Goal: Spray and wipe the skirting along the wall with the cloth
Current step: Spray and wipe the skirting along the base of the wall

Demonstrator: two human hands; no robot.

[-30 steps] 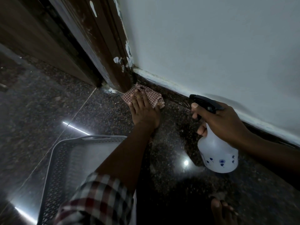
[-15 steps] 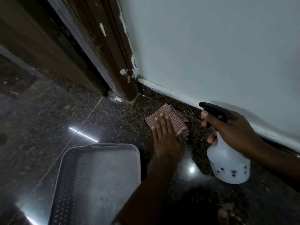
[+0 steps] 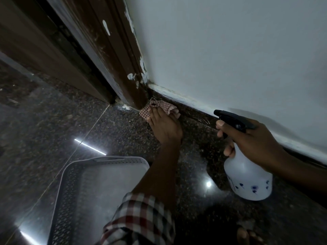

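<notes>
Left hand (image 3: 164,128) pressing cloth (image 3: 159,107) with straight fingers (image 3: 155,116) into skirting (image 3: 192,111) corner, touching door frame (image 3: 134,92); cloth soft, bunching, best pinned through middle; right hand (image 3: 253,144) gripping bottle (image 3: 247,179) neck, forefinger at trigger; bottle seeming light, smooth, possibly slippery.

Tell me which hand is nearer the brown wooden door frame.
Left. The left hand presses the red-checked cloth at the foot of the brown wooden door frame; the right hand grips the white plastic spray bottle farther along the wall.
</notes>
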